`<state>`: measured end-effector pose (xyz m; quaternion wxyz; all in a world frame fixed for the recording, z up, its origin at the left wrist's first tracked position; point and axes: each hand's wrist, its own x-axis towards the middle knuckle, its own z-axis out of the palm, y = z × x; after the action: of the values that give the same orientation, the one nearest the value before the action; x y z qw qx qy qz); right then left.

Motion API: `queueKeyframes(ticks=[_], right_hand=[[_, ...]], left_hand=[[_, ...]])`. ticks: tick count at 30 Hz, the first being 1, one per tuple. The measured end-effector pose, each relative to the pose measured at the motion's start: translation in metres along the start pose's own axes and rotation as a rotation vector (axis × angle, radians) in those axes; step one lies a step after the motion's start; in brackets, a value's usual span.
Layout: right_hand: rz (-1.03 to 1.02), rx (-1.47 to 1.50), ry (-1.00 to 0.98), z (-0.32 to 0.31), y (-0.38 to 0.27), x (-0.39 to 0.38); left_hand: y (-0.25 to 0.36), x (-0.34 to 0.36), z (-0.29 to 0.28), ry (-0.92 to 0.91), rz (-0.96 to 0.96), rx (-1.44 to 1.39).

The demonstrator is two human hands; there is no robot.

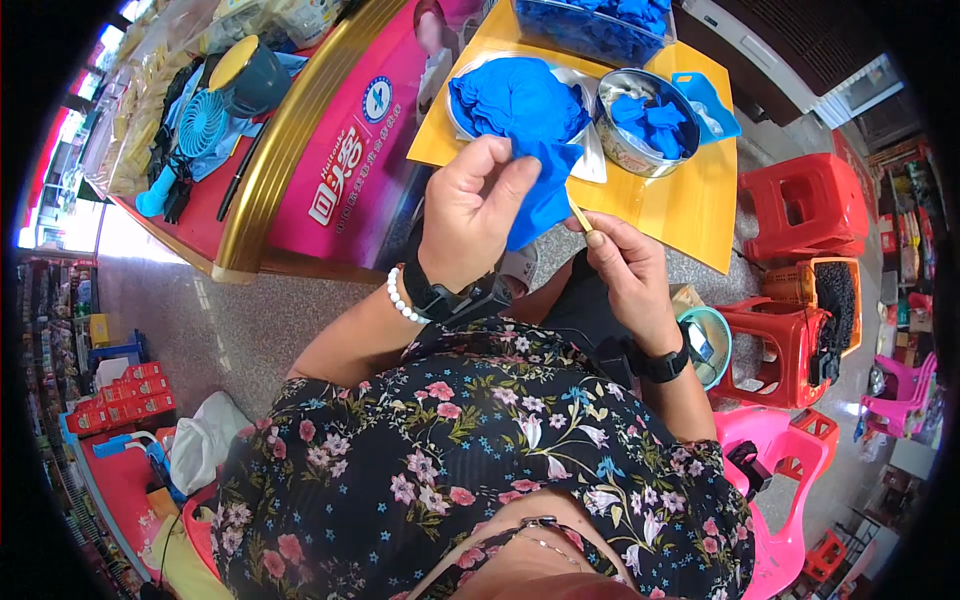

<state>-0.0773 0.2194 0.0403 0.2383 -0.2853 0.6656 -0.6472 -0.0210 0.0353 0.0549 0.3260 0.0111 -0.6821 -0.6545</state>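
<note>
My left hand (472, 205) pinches a thin blue cloth-like piece (543, 195) between thumb and fingers. The piece hangs down toward my right hand (628, 268), which grips a slim yellowish stick-like tool (579, 214). The tool's upper end is at the right edge of the blue piece; whether they touch I cannot tell. Just beyond my left hand, a white bowl (458, 122) is heaped with similar blue pieces (515, 90). Right of it stands a round tin (640, 160) with crumpled blue bundles (655, 120) inside.
The yellow wooden table (700, 205) also bears a clear box (600, 42) of blue pieces and a blue basket (715, 108). A gold-edged pink counter (340, 150) stands at left, with a small fan (203, 123) on it. Red stools (805, 208) are at right.
</note>
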Motion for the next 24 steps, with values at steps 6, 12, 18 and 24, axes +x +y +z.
queueKeyframes(ticks=[6, 12, 18, 24], right_hand=[[-0.002, 0.101, -0.008, -0.001, 0.002, -0.004], [0.069, 0.286, 0.013, 0.002, 0.002, -0.005], [0.087, 0.279, -0.013, 0.002, 0.0, -0.005], [0.086, 0.331, 0.045, 0.012, 0.011, -0.004]], left_hand=[[-0.003, 0.003, -0.011, 0.013, -0.036, -0.119], [0.006, -0.002, 0.002, -0.075, -0.127, -0.163], [0.009, 0.008, 0.007, 0.004, -0.16, -0.25], [-0.018, 0.0, 0.012, -0.049, 0.017, 0.031]])
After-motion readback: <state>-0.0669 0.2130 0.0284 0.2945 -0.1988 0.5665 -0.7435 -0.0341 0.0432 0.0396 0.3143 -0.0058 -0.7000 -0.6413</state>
